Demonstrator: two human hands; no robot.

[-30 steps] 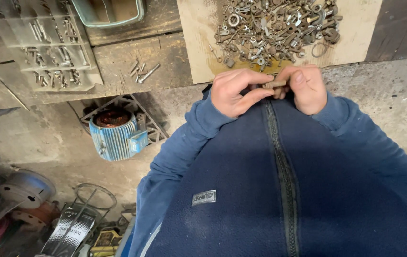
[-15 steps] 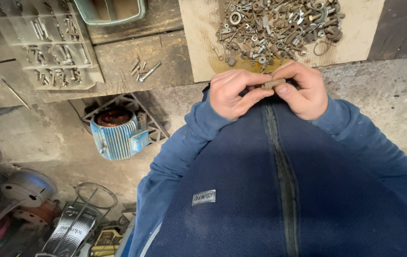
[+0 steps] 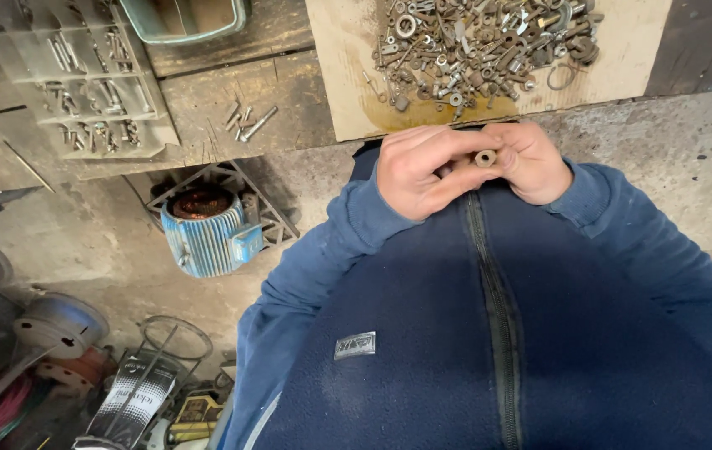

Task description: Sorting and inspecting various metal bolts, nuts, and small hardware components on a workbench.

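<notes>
I pinch a small rusty nut between my left hand and right hand, both closed on it, just off the board's near edge, close against my chest.

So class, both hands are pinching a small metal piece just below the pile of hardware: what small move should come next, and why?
Probably turn the small metal piece a little further between the fingertips. The left hand and right hand both grip it close to the chest, its hollow end facing the camera, so it seems mid-twist. The pile on the board lies untouched.
</notes>
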